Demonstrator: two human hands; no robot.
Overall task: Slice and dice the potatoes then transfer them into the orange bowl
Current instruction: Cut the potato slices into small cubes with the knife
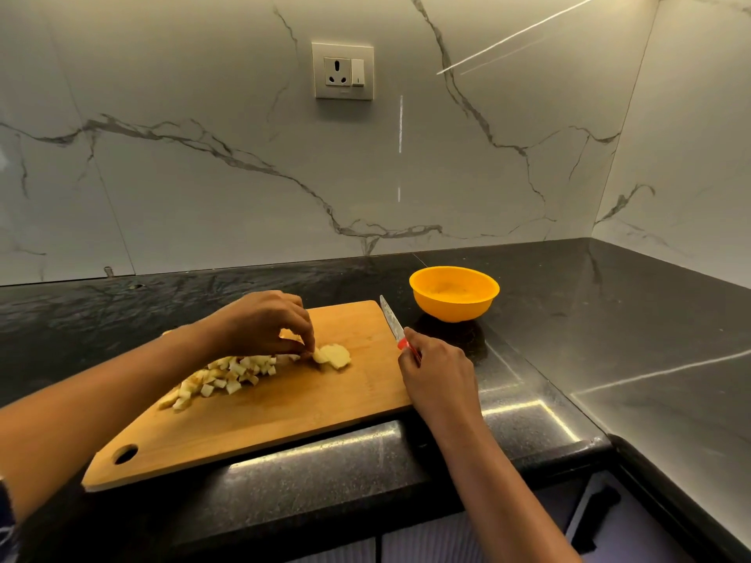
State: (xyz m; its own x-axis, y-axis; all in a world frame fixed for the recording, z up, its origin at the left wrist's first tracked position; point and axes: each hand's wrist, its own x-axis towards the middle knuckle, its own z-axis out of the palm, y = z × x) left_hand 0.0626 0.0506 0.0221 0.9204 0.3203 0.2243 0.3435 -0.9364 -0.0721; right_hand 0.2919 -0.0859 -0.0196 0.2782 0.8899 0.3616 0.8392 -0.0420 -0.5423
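1. Wooden cutting board (284, 404) lies at a slant on a black stone countertop (569, 319), with a hanging hole in the board's near left corner.
2. On the left half of the board sits a heap of diced potato (221, 377), pale cubes spread in a loose line that runs from the near left towards the middle.
3. Just to the right of the heap, near the middle of the board, lie a few overlapping potato slices (335, 355), flat and uncut.
4. The left hand (260, 323) reaches over the heap with its fingers curled downward, and the thumb and fingertips close on the left edge of the slices.
5. The right hand (437, 375) is at the board's right edge, fingers wrapped round the red handle of a knife (392, 321).
6. The blade points away from the person, over the board's far right corner.
7. An orange bowl (454, 293) stands on the countertop just past that corner, to the right of the blade tip and apart from it.
8. Behind, a white marble wall (203, 156) carries a socket and switch plate (342, 71).
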